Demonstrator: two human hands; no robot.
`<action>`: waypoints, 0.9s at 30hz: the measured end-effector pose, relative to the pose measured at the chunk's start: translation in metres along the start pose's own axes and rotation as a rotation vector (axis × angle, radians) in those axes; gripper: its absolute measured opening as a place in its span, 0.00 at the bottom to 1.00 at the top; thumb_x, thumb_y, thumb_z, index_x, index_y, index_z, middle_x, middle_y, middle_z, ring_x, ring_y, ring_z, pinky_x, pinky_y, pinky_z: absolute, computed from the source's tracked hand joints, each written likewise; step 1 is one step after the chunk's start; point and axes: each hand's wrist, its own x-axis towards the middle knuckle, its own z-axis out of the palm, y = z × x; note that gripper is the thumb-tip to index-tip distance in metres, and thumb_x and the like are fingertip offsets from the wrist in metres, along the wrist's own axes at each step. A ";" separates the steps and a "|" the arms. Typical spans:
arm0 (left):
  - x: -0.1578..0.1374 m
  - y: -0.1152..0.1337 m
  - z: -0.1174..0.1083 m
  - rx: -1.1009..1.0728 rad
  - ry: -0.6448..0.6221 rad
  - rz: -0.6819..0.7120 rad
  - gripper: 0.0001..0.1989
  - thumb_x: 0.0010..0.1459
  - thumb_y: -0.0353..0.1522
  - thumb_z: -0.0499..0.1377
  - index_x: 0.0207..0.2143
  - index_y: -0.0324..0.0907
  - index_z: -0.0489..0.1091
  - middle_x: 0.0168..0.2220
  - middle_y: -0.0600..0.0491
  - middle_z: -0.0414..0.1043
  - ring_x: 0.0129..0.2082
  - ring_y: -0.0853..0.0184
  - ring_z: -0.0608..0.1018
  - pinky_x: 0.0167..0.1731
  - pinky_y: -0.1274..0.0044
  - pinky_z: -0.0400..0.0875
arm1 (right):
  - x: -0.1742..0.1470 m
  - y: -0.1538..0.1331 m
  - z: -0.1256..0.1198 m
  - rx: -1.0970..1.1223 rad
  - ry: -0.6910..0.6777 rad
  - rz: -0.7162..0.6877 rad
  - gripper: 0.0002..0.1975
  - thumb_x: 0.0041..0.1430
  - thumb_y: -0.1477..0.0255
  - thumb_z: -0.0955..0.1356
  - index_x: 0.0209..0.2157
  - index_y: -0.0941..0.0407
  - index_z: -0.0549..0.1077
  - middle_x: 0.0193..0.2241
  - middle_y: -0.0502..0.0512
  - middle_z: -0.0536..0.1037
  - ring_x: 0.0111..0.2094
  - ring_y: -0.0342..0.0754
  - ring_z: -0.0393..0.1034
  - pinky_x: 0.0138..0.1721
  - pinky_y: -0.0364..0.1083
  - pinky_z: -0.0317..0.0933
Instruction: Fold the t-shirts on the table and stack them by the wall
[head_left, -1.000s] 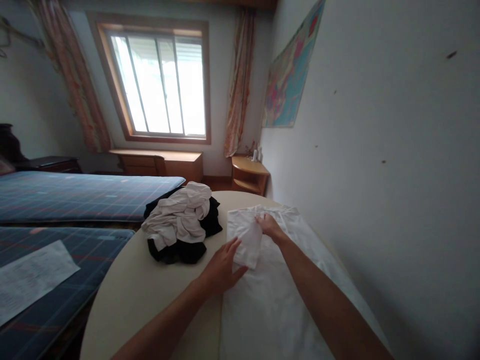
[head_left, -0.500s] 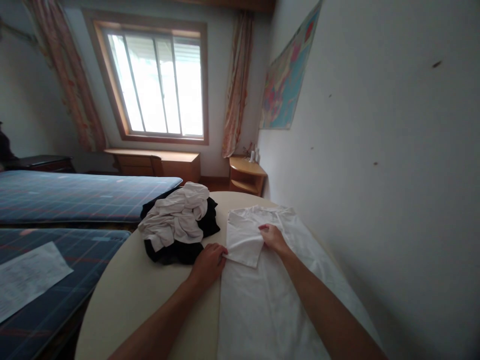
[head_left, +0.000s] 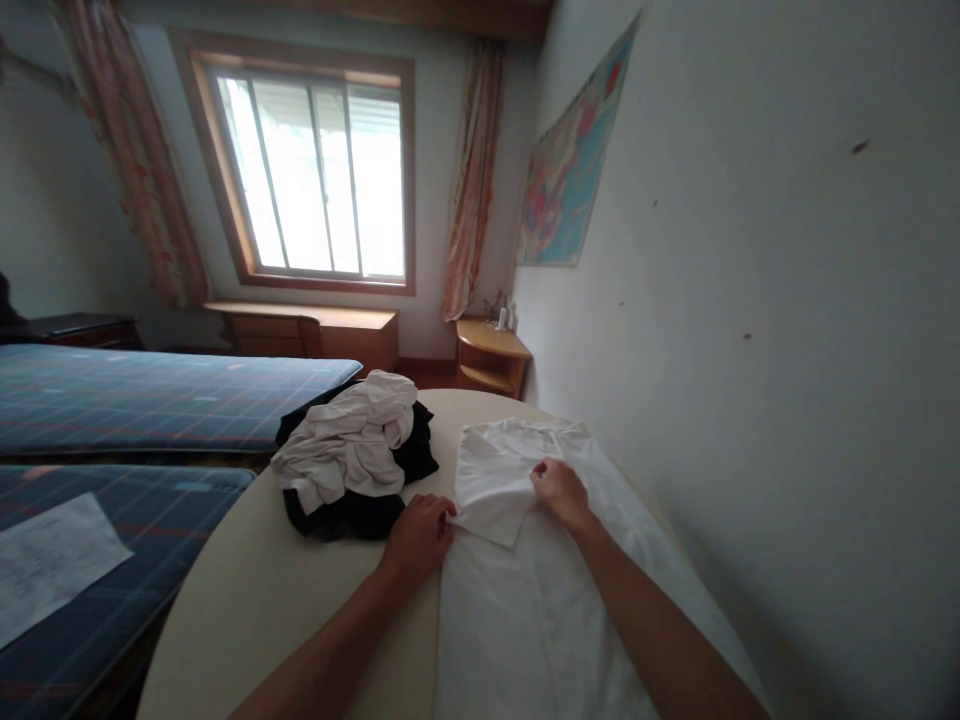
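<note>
A white shirt (head_left: 540, 610) lies spread along the right side of the round cream table (head_left: 300, 610), with a short sleeve-like flap (head_left: 491, 500) turned inward over it. My left hand (head_left: 420, 535) is closed at the left corner of this flap, thumb and forefinger pinching its edge. At the flap's right side, my right hand (head_left: 561, 490) has its fingers drawn together on the white cloth. The exact fold between those fingers is hidden. Beside my left hand sits a crumpled heap of clothes, a light grey garment (head_left: 352, 440) on top of a black one (head_left: 345, 515).
Two plaid mattresses (head_left: 172, 395) lie to the left, the nearer with a paper sheet (head_left: 56, 565) on it. A white wall (head_left: 787, 420) with a map (head_left: 577, 150) runs close along the right. A corner shelf (head_left: 491, 345) and a desk (head_left: 352, 325) stand beyond the table.
My right hand has moved slightly right, pulling the flap's right edge so its lower corner now looks more pointed. My left hand stays at the left corner. The view has tipped up slightly.
</note>
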 end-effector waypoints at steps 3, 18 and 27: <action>0.000 0.000 0.001 0.003 0.005 0.020 0.13 0.55 0.21 0.57 0.39 0.43 0.76 0.39 0.50 0.74 0.45 0.61 0.72 0.47 0.73 0.66 | 0.004 -0.006 0.003 -0.020 0.005 -0.053 0.14 0.59 0.70 0.66 0.44 0.56 0.78 0.50 0.62 0.76 0.51 0.56 0.70 0.48 0.47 0.61; -0.001 0.000 -0.001 -0.037 -0.034 0.013 0.14 0.56 0.21 0.56 0.39 0.43 0.78 0.39 0.49 0.75 0.46 0.61 0.73 0.48 0.71 0.67 | 0.074 -0.116 0.046 0.099 -0.145 -0.080 0.21 0.63 0.56 0.63 0.47 0.54 0.78 0.52 0.62 0.77 0.57 0.60 0.66 0.54 0.55 0.58; 0.001 0.001 0.002 -0.018 -0.023 -0.011 0.22 0.54 0.21 0.55 0.49 0.44 0.73 0.42 0.49 0.74 0.47 0.60 0.71 0.50 0.70 0.66 | 0.107 -0.128 0.058 0.294 -0.105 0.098 0.19 0.68 0.60 0.58 0.49 0.54 0.74 0.49 0.61 0.79 0.51 0.56 0.72 0.49 0.53 0.62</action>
